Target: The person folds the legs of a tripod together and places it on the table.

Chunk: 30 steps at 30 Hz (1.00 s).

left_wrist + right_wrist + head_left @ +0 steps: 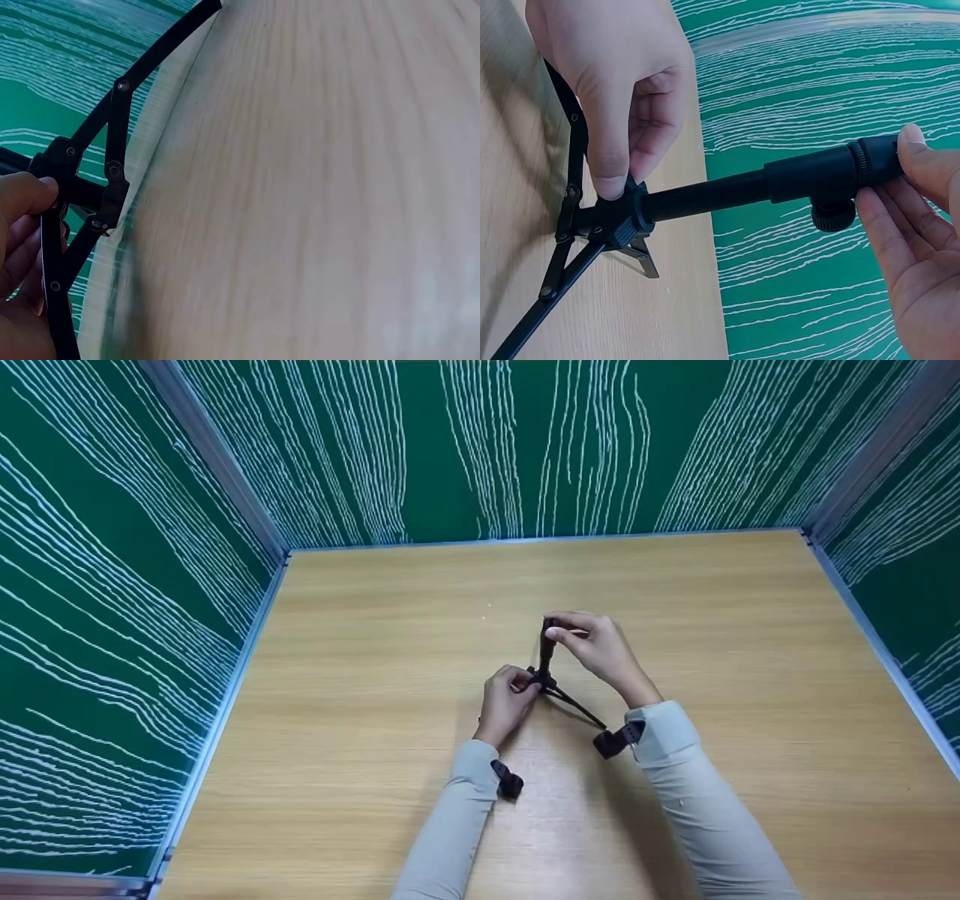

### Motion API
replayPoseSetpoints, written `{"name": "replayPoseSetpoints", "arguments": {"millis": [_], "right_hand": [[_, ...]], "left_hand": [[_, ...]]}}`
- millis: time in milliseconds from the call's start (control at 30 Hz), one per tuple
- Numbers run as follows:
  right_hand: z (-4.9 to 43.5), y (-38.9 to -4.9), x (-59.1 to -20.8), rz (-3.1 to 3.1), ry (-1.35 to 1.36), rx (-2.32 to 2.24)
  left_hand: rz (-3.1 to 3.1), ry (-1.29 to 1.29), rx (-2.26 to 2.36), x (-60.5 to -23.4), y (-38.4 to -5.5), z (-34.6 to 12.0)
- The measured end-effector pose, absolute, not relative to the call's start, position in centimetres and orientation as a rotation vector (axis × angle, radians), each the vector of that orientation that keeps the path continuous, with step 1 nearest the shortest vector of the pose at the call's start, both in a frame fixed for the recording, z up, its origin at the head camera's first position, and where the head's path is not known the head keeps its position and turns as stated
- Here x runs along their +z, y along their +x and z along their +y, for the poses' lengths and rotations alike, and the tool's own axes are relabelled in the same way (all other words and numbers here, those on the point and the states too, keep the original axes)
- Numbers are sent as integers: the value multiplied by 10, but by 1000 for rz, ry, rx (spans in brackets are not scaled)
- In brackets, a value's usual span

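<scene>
Wide light-wood table, edges well apart from the black folding tripod stand mid-table, w/ room L & R. Matte slim tube, side knob, hinged legs splayed. Long axis approx. upright, top up; foot contact hard to tell. L hand pinches hub; R hand pinches top end.

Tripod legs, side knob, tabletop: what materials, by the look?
Tripod legs: likely metal, black satin finish; thin flat bars joined by metallic-looking rivets. Stiff plastic not excluded.
Side knob: probably plastic, matte black; moulded-looking ridged rim.
Tabletop: wood or wood-look laminate, slight sheen; streaky light-brown grain, soft light reflection. Can't tell which.
</scene>
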State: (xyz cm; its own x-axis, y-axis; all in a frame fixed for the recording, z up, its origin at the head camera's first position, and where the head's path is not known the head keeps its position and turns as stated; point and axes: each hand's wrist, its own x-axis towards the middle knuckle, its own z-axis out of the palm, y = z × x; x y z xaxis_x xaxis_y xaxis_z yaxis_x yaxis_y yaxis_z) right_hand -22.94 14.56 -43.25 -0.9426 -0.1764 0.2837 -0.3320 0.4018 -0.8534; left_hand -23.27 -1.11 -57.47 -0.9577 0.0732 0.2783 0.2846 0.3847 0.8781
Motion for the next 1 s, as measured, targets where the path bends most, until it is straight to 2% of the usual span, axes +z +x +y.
{"name": "replayPoseSetpoints", "arguments": {"millis": [67,400,1000], "right_hand": [[144,-226,-427,-2508,456,1576],[152,-241,-451,-2485,483,1572],[153,-242,-450,-2496,484,1562]], "left_hand": [[-2449,-322,-1613,-573,-233,-11],[-2446,-326,-1595,-569,-233,-12],[-2427,-345,-1612,-563,-234,-12]]}}
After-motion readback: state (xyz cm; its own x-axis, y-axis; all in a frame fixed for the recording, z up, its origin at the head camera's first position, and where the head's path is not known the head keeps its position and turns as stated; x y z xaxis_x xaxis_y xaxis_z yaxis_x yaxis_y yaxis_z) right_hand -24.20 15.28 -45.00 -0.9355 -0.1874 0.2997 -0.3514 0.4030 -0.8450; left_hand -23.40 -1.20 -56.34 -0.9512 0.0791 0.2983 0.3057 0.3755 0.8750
